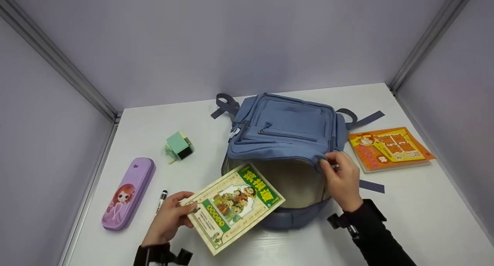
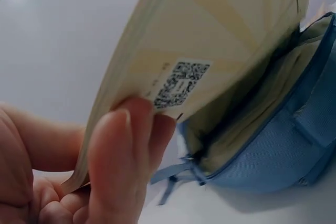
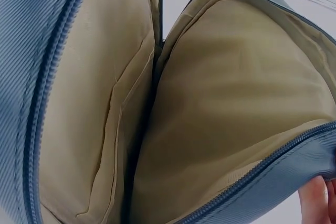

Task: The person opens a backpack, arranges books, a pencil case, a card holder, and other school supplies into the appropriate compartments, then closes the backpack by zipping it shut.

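Note:
My left hand [image 1: 170, 217] pinches a thin book [image 1: 236, 208] by its lower left corner, thumb on the cover. The cover is cream and green with a cartoon group; the left wrist view shows a QR code [image 2: 182, 83] on its back. The book's upper end overlaps the mouth of a blue backpack [image 1: 293, 119], which lies with its main compartment unzipped. With thumb and fingers, my right hand [image 1: 342, 179] grips the edge of the upper flap at the right side of the opening. Beige lining [image 3: 241, 77] fills the right wrist view.
An orange book [image 1: 389, 148] lies right of the backpack, near a loose strap [image 1: 371, 186]. On the left are a purple pencil case [image 1: 129, 194] with a cartoon girl, a small mint-green box-shaped thing [image 1: 179, 145] and a pen [image 1: 162, 199]. Grey panels [image 1: 254, 38] wall the white table.

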